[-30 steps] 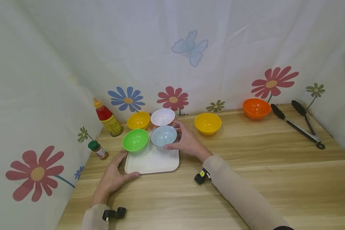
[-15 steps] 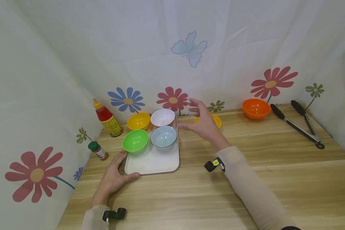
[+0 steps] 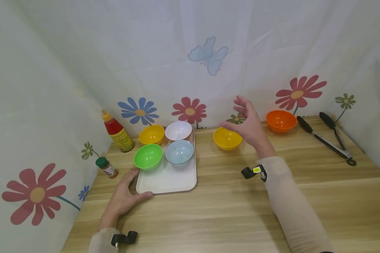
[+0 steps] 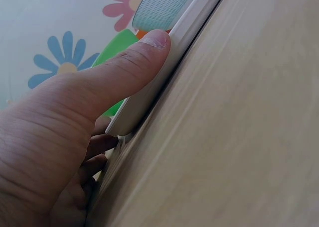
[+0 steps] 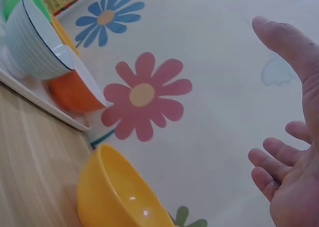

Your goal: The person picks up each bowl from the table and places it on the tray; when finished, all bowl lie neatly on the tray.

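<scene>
My left hand (image 3: 124,197) lies at the near left corner of the white tray (image 3: 166,182); its thumb (image 4: 130,67) runs along the tray's front edge, the fingers by the left side. On the tray sit a green bowl (image 3: 148,157), a yellow bowl (image 3: 152,134), a white bowl with an orange outside (image 3: 178,131), and a pale blue bowl with a dark rim (image 3: 179,152). My right hand (image 3: 251,127) is raised with fingers and thumb spread, holding nothing. It overlaps the right side of a second yellow bowl (image 3: 225,139) on the table in the head view.
A red sauce bottle (image 3: 118,133) and a green-capped spice jar (image 3: 107,167) stand left of the tray. At the back right are an orange bowl (image 3: 281,121) and spread black-tipped tongs (image 3: 330,142). A flowered curtain (image 3: 130,63) hangs behind the wooden table (image 3: 215,218).
My right hand has let go of the pale blue bowl on the tray and moved right, past the tray to the second yellow bowl. My left hand has stayed at the tray corner.
</scene>
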The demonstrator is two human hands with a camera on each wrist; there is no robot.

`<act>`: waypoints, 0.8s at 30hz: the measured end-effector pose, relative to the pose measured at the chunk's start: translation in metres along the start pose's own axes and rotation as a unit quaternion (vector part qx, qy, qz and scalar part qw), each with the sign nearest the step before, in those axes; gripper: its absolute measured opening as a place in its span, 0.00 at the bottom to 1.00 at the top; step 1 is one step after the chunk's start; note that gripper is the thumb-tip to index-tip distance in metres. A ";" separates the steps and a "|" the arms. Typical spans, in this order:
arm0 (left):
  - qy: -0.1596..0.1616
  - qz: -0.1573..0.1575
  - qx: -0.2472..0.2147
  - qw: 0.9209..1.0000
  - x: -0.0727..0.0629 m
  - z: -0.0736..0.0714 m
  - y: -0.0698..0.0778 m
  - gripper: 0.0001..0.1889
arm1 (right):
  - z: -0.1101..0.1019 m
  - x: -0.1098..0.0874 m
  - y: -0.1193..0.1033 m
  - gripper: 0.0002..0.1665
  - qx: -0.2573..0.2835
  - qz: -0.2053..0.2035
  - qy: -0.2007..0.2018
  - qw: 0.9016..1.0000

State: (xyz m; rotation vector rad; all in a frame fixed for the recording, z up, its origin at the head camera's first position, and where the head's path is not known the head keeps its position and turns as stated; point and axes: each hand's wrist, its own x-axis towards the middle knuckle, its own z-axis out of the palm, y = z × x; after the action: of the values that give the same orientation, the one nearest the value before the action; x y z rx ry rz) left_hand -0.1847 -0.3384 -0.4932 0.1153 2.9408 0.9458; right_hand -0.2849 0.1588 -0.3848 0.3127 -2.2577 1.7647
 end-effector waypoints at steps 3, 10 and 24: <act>-0.002 -0.001 0.001 1.000 0.000 0.001 0.000 0.68 | -0.008 0.000 0.001 0.64 -0.006 0.004 0.001 1.000; 0.001 0.001 -0.004 1.000 0.002 0.000 -0.002 0.68 | -0.024 0.000 0.014 0.69 0.000 0.018 -0.027 0.999; -0.001 -0.009 -0.002 1.000 0.003 0.000 -0.002 0.68 | -0.020 -0.002 0.064 0.72 0.017 0.093 -0.098 0.991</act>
State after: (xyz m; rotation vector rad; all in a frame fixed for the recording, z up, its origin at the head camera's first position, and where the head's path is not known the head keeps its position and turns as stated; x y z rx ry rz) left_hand -0.1879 -0.3395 -0.4940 0.0900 2.9321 0.9489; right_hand -0.3021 0.1935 -0.4397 0.3025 -2.4670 1.9423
